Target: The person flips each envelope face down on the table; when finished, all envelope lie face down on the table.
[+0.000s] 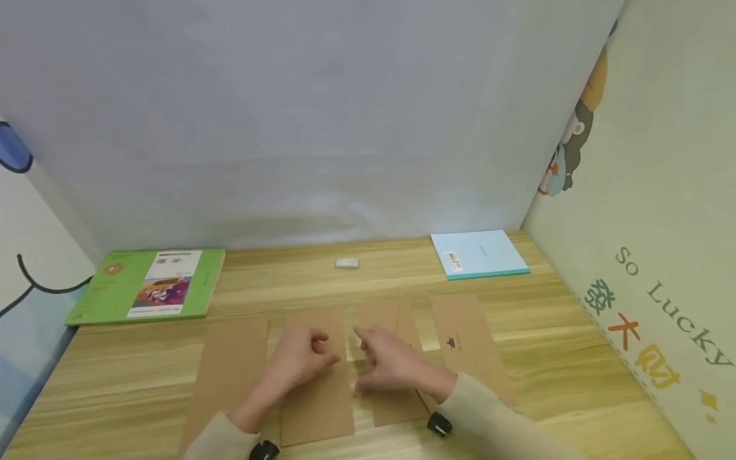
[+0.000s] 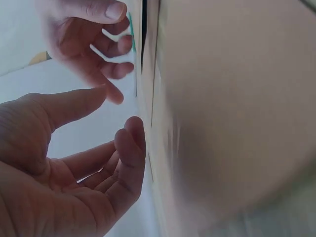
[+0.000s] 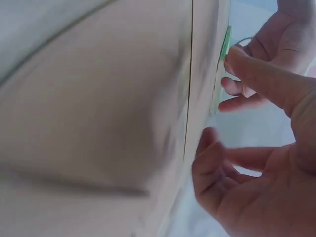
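Several flat brown kraft-paper pieces lie side by side on the wooden table. My left hand [image 1: 299, 358] hovers close over the plain inner-left piece [image 1: 319, 412], its fingers loosely curled with a gap to the thumb. The right hand [image 1: 393, 361] is over the inner-right piece [image 1: 385, 402], which looks like an envelope with a slanting flap edge. Nothing sits between thumb and fingers of either hand, as both wrist views also show. Outside them lie a plain brown piece [image 1: 236, 348] on the left and one with a small dark print [image 1: 468, 338] on the right.
A green book [image 1: 117, 287] with a picture on its cover lies at the back left. A light blue notebook [image 1: 483, 252] lies at the back right. Between them is a small white block [image 1: 347, 263]. Walls border the table [image 1: 546, 306] behind and on the sides.
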### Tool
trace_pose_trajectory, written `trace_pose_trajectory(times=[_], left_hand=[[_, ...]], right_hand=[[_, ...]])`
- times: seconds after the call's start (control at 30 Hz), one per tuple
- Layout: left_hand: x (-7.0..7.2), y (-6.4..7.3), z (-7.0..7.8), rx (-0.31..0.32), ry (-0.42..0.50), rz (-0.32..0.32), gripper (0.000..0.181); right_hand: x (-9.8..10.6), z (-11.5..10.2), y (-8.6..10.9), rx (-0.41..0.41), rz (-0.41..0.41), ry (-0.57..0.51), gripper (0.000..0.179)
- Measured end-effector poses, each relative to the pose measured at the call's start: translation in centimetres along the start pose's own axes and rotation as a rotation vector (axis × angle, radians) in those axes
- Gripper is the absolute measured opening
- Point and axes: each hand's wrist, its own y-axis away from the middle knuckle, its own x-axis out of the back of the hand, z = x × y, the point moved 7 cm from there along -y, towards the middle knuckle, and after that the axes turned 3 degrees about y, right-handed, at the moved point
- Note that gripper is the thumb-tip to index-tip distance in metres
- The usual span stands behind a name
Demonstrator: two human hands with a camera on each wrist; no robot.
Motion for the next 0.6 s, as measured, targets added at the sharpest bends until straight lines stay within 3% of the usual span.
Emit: trace_pose_trajectory(times=[0.2,0.6], left_hand=[[-2.4,-0.8,0.8,-0.017,0.038,-0.078,0.047],[-4.2,-1.5,1.8,0.004,0.036,-0.167,0.056]], right_hand=[[1.3,1.7,1.4,0.005,0.030,0.075,0.088],[2.5,4.9,4.9,-0.064,0.022,0.108,0.105]])
